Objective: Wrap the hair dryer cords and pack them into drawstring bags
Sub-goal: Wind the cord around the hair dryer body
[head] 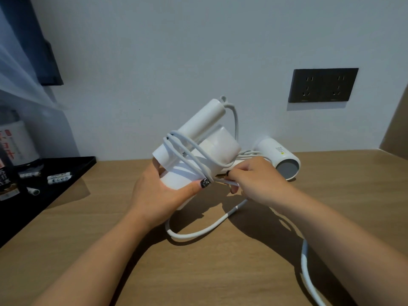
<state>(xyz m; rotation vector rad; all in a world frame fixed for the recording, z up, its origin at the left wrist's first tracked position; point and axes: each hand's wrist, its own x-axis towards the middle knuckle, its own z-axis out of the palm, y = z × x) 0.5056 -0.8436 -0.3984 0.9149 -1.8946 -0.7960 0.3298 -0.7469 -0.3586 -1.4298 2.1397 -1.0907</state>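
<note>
A white hair dryer [198,146] is held above the wooden table [220,272], its handle pointing up and back. My left hand [159,195] grips its barrel from below, thumb pressed on the white cord [189,149] that loops round the body several times. My right hand [256,180] pinches the cord close to the left thumb. The loose rest of the cord [198,233] curves over the table and runs off to the lower right. A second white hair dryer [278,157] lies on the table behind my right hand, its open end facing me.
A black tray [66,173] at the left holds small white sachets, a white kettle [19,142] and a dark packet. A dark double wall socket [323,85] is on the white wall at the right. A sheer curtain hangs at the far left.
</note>
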